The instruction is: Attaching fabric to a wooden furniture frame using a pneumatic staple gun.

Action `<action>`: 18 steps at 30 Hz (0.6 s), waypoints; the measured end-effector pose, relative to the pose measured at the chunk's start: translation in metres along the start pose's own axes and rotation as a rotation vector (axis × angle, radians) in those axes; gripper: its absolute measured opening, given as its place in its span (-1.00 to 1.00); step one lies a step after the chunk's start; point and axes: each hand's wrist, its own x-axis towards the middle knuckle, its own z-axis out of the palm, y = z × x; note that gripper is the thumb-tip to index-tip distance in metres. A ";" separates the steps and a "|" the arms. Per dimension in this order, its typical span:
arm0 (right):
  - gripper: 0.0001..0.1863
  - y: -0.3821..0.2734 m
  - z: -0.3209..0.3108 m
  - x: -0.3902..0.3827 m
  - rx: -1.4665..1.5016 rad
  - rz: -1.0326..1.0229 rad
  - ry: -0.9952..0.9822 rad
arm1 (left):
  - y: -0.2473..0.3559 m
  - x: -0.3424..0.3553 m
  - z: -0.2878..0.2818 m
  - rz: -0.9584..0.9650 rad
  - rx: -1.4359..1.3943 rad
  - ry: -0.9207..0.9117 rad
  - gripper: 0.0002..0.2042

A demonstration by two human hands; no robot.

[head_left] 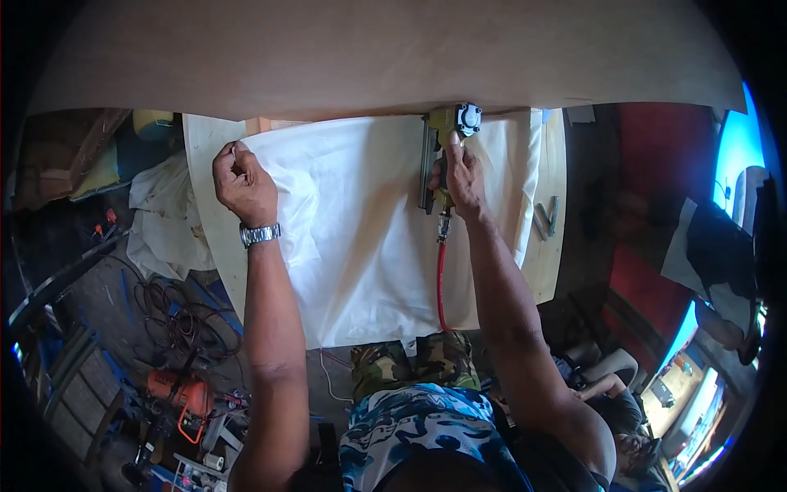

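Observation:
White fabric (352,213) is spread over a pale wooden board (545,266) in front of me. My left hand (246,184), with a metal-band watch (260,234) on the wrist, is closed at the fabric's far left corner, its fingertips pinching the edge. My right hand (465,176) is wrapped round the handle of an air stapler (444,125), a yellowish tool with a grey cap. The stapler's head is at the far edge of the fabric, near the large brown panel; whether its nose touches is hidden. From its handle a red air hose (442,283) runs toward me.
A large brown panel (393,57) spans the far side. Two staple strips (545,220) lie on the board at right. Crumpled cloth (168,217), coiled hose (176,312) and an orange machine (176,394) are at left. Another person (615,394) is at lower right.

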 end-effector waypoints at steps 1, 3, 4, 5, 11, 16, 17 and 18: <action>-0.33 -0.003 0.002 -0.001 -0.037 0.016 0.024 | 0.000 0.001 0.000 0.000 0.003 0.004 -0.94; -0.30 -0.008 0.007 0.000 -0.115 0.007 0.042 | 0.001 0.004 -0.001 0.032 0.015 -0.013 -0.95; -0.28 -0.009 0.010 -0.001 -0.192 0.002 0.066 | 0.002 0.005 -0.001 0.049 0.022 -0.008 -0.94; -0.27 -0.007 0.017 0.000 -0.168 -0.059 0.102 | 0.002 0.007 -0.002 0.052 0.022 -0.006 -0.94; -0.39 0.009 -0.008 -0.035 0.106 -0.050 0.016 | 0.049 0.014 -0.011 0.230 0.319 0.117 -0.71; -0.38 0.031 -0.030 -0.109 0.240 0.032 0.066 | 0.106 -0.043 0.046 0.436 -0.053 -0.505 -0.76; -0.37 0.032 -0.029 -0.119 0.227 0.053 0.049 | 0.097 -0.051 0.063 0.446 0.077 -0.649 -0.73; -0.36 0.030 -0.030 -0.131 0.211 0.077 0.033 | 0.087 -0.055 0.075 0.417 0.184 -0.759 -0.69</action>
